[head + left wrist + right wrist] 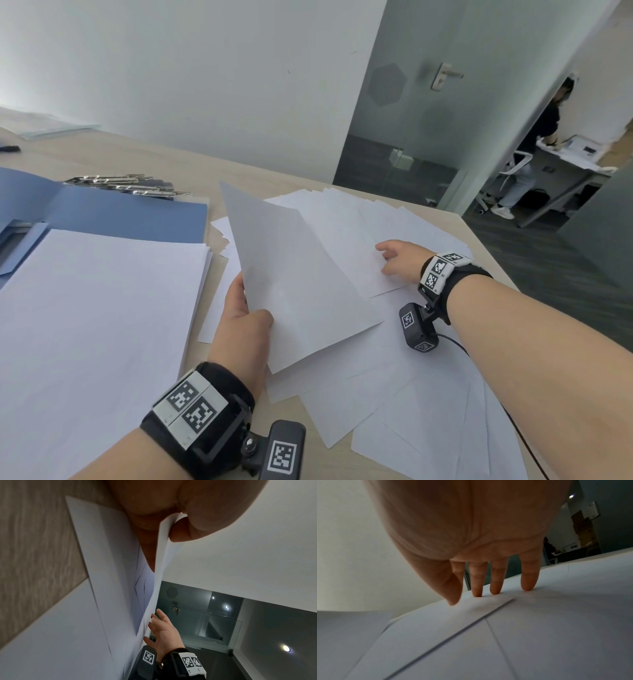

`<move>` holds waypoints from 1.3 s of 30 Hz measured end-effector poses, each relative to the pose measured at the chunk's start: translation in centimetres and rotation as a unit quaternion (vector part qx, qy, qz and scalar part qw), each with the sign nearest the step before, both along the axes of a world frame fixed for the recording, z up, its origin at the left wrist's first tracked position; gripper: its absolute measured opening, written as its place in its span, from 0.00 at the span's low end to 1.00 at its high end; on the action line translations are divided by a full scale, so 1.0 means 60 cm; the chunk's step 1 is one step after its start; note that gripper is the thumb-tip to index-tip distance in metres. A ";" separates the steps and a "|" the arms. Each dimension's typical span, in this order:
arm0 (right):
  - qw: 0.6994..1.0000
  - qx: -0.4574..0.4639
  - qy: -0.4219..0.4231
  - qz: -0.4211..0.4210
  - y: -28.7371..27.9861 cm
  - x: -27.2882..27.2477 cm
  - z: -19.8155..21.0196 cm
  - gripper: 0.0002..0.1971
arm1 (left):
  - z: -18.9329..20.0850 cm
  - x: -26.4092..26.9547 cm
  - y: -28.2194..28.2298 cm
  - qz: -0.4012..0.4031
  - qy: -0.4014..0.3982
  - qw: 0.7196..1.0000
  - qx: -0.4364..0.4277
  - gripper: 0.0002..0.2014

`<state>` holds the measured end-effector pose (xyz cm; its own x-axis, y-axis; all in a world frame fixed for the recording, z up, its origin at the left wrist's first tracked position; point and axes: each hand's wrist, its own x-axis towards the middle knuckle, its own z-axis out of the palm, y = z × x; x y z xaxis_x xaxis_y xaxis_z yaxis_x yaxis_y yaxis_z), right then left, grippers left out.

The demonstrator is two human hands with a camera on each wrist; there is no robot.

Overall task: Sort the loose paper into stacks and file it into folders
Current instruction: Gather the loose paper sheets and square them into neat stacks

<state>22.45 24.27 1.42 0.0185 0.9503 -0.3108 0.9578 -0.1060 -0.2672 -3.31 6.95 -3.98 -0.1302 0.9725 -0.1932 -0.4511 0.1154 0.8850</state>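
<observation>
My left hand (245, 315) pinches the near left corner of a white sheet (294, 274) and holds it tilted up above the table; the left wrist view shows its edge (163, 550) caught between thumb and fingers. Loose white sheets (404, 387) lie scattered over the right half of the table. My right hand (394, 260) rests on them with straight fingers, its fingertips (494, 591) touching a sheet (471, 622). A neat white stack (96, 315) lies at the left on an open blue folder (130, 212).
Several metal binder clips (130, 186) lie behind the blue folder. More papers (51, 128) and a dark pen (10, 149) sit at the far left. The table's right edge (493, 253) borders an open glass door (411, 120); a person (534, 147) stands beyond.
</observation>
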 end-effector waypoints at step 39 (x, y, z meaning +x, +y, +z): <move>0.997 0.057 0.054 -0.006 0.006 -0.014 0.017 0.17 | -0.005 0.001 0.003 -0.016 -0.006 1.000 -0.014 0.38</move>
<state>21.59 24.66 2.46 0.0031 0.9793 -0.2022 0.9218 -0.0812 -0.3790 -3.28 7.10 -4.27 -0.0975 0.9704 -0.2208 -0.4571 0.1534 0.8761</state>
